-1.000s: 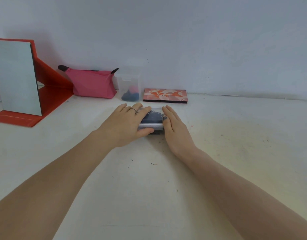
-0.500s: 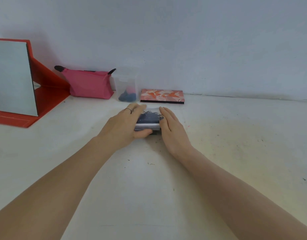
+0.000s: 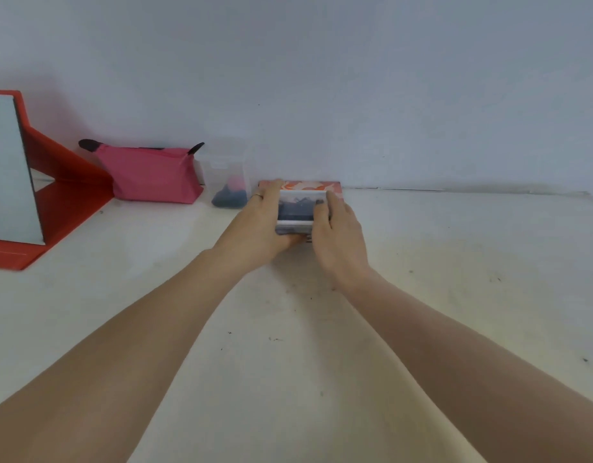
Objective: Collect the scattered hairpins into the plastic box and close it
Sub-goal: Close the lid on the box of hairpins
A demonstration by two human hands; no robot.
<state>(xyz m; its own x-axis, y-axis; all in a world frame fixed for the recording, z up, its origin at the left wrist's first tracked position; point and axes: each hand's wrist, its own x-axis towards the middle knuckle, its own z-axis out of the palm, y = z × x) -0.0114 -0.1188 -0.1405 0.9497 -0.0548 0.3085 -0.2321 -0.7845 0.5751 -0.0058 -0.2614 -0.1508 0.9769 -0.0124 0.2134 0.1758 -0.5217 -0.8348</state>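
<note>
Both hands, left hand (image 3: 261, 225) and right hand (image 3: 338, 228), grip the plastic box (image 3: 295, 212) by its ends, long axis left-right, above a scuffed white table (image 3: 455, 295) at a white wall (image 3: 355, 78).

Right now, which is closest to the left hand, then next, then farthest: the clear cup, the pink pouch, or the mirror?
From the left hand:
1. Clear cup, just to its left by the wall.
2. Pink pouch, further left.
3. Mirror, at the far left edge.

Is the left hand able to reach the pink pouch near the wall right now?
Probably not at once: the left hand is gripping the plastic box together with the right hand. Once it lets go, the table towards the pink pouch looks free.
</note>
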